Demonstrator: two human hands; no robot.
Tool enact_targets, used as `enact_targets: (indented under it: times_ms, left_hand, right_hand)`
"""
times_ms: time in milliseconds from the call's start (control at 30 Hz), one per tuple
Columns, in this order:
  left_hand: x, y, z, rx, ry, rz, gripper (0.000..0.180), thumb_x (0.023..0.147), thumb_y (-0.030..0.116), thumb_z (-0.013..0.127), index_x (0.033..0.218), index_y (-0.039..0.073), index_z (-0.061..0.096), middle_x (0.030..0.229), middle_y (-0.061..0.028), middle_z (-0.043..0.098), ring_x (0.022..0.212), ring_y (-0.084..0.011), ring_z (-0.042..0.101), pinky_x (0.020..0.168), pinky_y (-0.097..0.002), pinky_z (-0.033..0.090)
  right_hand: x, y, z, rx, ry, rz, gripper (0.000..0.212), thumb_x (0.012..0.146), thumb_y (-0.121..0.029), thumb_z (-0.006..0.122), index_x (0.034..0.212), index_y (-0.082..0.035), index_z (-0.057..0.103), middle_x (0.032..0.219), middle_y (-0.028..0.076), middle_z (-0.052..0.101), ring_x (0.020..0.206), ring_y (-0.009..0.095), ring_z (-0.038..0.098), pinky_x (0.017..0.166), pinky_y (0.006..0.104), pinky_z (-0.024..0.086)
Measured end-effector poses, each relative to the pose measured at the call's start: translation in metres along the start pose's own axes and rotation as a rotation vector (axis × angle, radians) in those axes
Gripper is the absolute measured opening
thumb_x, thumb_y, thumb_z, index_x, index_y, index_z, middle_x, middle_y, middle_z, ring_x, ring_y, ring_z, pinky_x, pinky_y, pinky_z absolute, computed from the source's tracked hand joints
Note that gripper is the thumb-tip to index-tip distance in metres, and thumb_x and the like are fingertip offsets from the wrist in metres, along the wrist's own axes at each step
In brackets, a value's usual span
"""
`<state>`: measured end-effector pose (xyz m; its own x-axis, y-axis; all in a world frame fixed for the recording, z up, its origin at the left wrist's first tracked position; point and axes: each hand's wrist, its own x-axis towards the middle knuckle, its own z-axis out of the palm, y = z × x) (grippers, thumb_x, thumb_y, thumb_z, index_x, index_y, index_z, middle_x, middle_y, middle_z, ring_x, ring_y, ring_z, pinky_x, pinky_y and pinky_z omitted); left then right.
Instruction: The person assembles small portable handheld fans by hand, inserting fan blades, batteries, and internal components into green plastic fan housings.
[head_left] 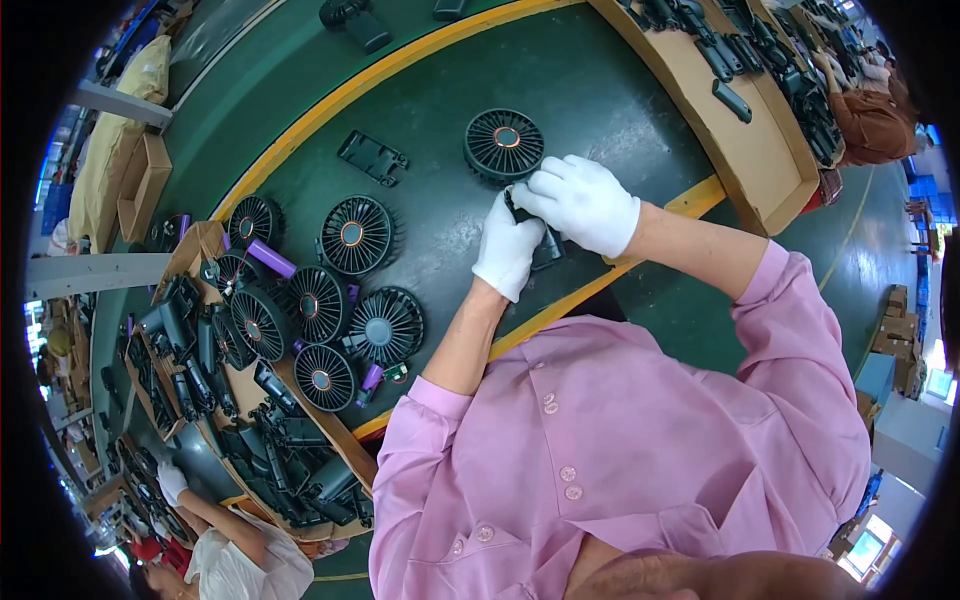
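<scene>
Both my hands wear white gloves and work at the base of a black handheld fan [506,142], whose round, slatted head lies on the green tabletop just beyond them. My left hand [507,248] is closed around the dark handle part below the head. My right hand [585,205] pinches at the same spot from the right, fingertips close to the left thumb. Much of the handle is hidden by the gloves; a dark piece [548,250] shows between the wrists. To the left on the table lies an open black handle shell [373,158].
Several black fan heads [352,234] crowd the table's left side, some with purple cells [271,258] attached. Left of them stand cardboard boxes of black parts [285,470]. A long cardboard tray [690,90] with more parts is at upper right. Co-workers sit at lower left and upper right.
</scene>
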<state>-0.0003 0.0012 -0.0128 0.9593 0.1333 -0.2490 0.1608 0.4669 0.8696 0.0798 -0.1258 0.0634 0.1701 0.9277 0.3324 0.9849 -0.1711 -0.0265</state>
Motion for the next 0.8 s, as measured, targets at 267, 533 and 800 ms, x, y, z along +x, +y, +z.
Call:
enact_targets:
  times_ms: [267,533,800]
  left_hand:
    - [-0.001,0.006,0.002,-0.036,-0.023,0.024,0.035,0.074,-0.01,0.051,0.106,0.004,0.055,0.092,-0.0026,0.059,0.078,-0.0122,0.058,0.07,-0.027,0.049]
    - [-0.005,0.025,0.005,-0.581,-0.105,-0.148,0.023,0.095,0.023,0.055,0.109,0.005,0.059,0.1,-0.0061,0.063,0.087,-0.0178,0.062,0.077,-0.0332,0.053]
    - [-0.003,0.02,-0.001,-0.546,-0.014,-0.128,0.023,0.094,0.024,0.057,0.104,0.004,0.059,0.098,-0.0111,0.065,0.085,-0.0207,0.064,0.074,-0.0375,0.056]
  right_hand:
    - [-0.004,0.0,0.013,0.062,0.159,0.069,0.036,0.073,-0.008,0.059,0.109,-0.009,0.061,0.082,0.004,0.055,0.078,0.022,0.057,0.068,0.0329,0.048]
    - [0.005,-0.012,-0.008,0.188,-0.062,0.328,0.068,0.075,-0.006,0.067,0.137,-0.009,0.039,0.084,0.014,0.061,0.077,0.032,0.063,0.067,0.0398,0.051]
    - [-0.017,-0.039,-0.03,0.294,0.123,0.561,0.044,0.081,-0.009,0.064,0.124,-0.003,0.055,0.094,0.019,0.064,0.084,0.035,0.064,0.072,0.0387,0.051]
